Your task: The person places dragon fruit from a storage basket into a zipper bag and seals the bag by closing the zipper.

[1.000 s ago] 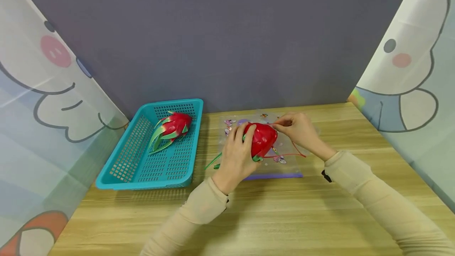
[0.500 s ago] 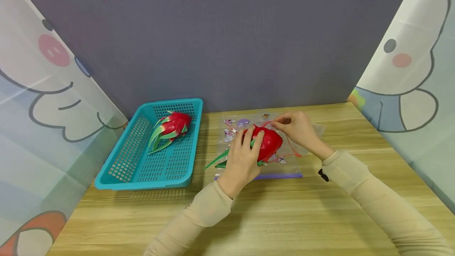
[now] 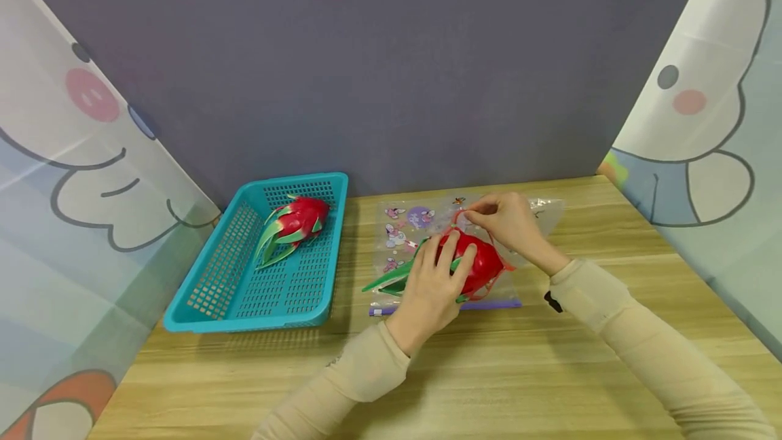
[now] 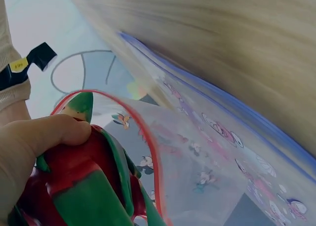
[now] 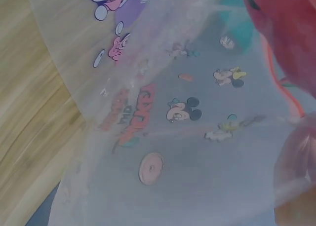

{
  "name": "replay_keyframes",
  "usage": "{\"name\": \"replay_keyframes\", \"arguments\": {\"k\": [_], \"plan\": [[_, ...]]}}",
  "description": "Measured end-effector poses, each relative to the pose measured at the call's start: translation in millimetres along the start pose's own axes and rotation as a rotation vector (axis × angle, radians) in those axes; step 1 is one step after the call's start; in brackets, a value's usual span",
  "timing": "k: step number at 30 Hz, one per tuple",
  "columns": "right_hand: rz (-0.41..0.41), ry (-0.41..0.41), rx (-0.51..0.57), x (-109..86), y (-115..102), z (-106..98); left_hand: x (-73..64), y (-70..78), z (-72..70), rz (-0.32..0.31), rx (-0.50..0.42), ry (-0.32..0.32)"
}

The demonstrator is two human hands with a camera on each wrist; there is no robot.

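Observation:
In the head view my left hand (image 3: 430, 290) grips a red dragon fruit (image 3: 484, 265) with long green leaves, its tip pointing right. A clear printed zip bag with a red-edged mouth (image 4: 155, 162) stands open around the fruit's tip. My right hand (image 3: 512, 223) pinches that red edge at the back of the mouth. The left wrist view has the left thumb (image 4: 54, 132) lying on the dragon fruit (image 4: 74, 171). Under the hands lies another clear printed bag with a purple zip (image 3: 510, 304).
A turquoise mesh basket (image 3: 332, 270) stands at the left with a second dragon fruit (image 3: 302, 217) in it. The wooden table (image 3: 476, 372) backs onto a grey panel (image 3: 391, 73). Cartoon-printed cloths (image 3: 702, 87) hang at both sides.
My left hand has moved the dragon fruit right and slightly toward me, its tip now within the red-edged mouth. The right hand keeps pinching the edge, almost in place.

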State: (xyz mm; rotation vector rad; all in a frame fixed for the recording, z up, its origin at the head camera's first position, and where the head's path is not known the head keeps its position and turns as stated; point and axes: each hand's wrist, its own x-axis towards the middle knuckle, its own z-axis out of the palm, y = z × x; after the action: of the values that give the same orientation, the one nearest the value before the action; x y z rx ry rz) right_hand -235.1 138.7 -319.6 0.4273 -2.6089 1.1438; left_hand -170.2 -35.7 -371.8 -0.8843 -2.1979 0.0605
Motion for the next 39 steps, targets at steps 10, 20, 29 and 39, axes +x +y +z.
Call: {"name": "replay_keyframes", "arguments": {"k": [10, 20, 29, 39], "plan": [[-0.025, 0.006, 0.005, -1.3, -1.3, 2.1, 0.6, 4.3, -2.3, 0.037, 0.044, -0.005], [-0.070, -0.013, -0.001, 2.2, -9.5, -0.5, 12.6, -8.9, 2.5, -0.008, 0.020, -0.005], [-0.067, -0.047, 0.017, 3.6, -16.1, -2.6, 14.7, 1.5, 4.7, 0.073, 0.070, 0.001], [-0.034, -0.011, 0.046, -2.5, -11.8, 0.1, 10.5, 11.8, 5.6, 0.010, 0.063, 0.000]]}}
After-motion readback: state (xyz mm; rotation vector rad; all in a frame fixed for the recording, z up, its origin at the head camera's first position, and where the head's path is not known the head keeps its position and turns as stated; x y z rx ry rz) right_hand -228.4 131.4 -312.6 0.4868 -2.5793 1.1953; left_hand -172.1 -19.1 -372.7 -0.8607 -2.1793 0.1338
